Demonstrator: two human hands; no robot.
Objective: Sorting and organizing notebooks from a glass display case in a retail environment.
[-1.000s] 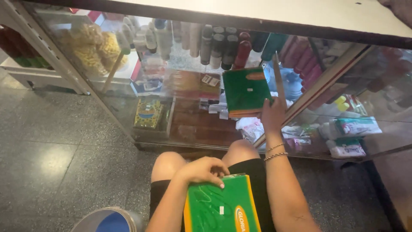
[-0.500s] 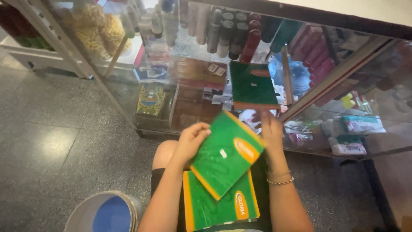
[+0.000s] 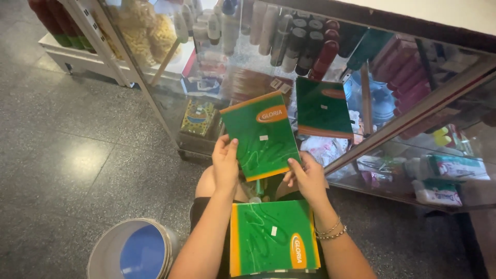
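Both hands grip a green notebook [image 3: 262, 135] raised before a glass display case [image 3: 413, 111]: left hand [image 3: 226, 163] fingers closed on its left edge, right hand [image 3: 306, 176] pinching its lower corner, above a notebook stack [image 3: 271, 238] on the lap.

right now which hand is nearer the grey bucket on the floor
Left. The left hand holds the raised green notebook by its left edge, on the side of the grey bucket; the right hand holds the far edge.
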